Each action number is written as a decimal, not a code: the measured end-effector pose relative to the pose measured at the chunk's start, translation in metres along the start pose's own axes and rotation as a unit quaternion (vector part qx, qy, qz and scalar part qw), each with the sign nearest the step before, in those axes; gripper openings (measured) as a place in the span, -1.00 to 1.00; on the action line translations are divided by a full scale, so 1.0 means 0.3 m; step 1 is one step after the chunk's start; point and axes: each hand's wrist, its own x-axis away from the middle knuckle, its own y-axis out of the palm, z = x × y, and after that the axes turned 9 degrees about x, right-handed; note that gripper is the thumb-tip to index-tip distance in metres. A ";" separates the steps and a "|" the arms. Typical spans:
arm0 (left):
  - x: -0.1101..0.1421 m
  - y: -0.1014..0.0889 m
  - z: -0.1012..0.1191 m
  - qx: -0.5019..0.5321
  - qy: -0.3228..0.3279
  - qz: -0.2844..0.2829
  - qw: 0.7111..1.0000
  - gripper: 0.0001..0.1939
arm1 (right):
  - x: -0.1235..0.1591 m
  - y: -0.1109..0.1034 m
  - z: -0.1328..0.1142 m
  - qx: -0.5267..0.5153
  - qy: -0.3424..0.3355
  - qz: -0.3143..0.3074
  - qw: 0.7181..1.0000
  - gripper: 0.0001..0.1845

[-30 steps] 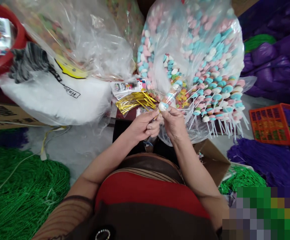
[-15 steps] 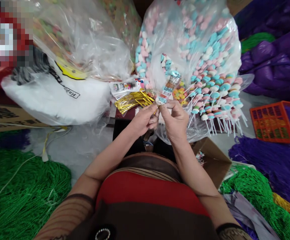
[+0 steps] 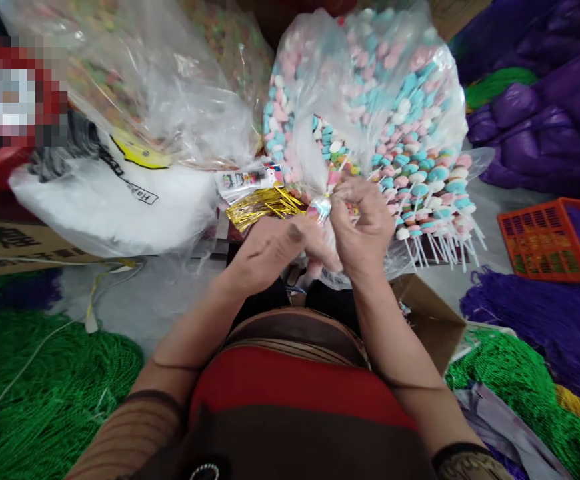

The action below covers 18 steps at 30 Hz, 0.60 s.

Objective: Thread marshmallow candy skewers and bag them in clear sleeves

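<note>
Between my hands is a marshmallow skewer in a clear printed wrapper [image 3: 321, 208], its stick end pointing up and away from me. My left hand [image 3: 283, 245] is closed around the wrapped body, which its fingers partly hide. With thumb and fingertips, my right hand [image 3: 363, 217] pinches at the gathered neck of the wrapper, where a thin gold twist tie [image 3: 328, 195] shows. Just left of the hands lies a bundle of gold twist ties [image 3: 260, 207]. Behind it is a stack of flat printed wrappers [image 3: 245, 180].
Bare marshmallow skewers [image 3: 430, 180] with white sticks lie at the right, before a big clear bag of pink, blue and white marshmallows [image 3: 410, 93]. A white plastic bag [image 3: 115, 207] sits left. An orange crate [image 3: 545, 240], open carton [image 3: 427, 320] and green cords [image 3: 55, 373] stand around.
The wrapped skewer has turned end for end, so its tied neck now points away from me. My left hand has shifted from the neck to the body; my right fingers are at the neck.
</note>
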 end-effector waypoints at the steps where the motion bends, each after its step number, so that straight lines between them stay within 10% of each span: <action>1: 0.003 0.003 -0.015 0.014 -0.012 -0.017 1.000 -0.13 | -0.017 -0.011 -0.013 -0.010 0.001 0.006 1.000 -0.89; 8: -0.079 -0.054 -0.042 0.191 -0.106 0.116 0.969 -0.01 | 0.014 -0.030 -0.065 -0.109 -0.034 -0.080 0.990 -0.89; 14: -0.054 -0.043 -0.051 0.127 -0.185 -0.021 0.974 -0.16 | 0.001 -0.046 -0.043 -0.114 0.020 -0.083 0.990 -0.93; 18: -0.085 -0.015 -0.122 0.210 -0.169 0.111 0.957 -0.33 | 0.020 -0.049 -0.062 -0.102 0.032 -0.098 0.989 -0.90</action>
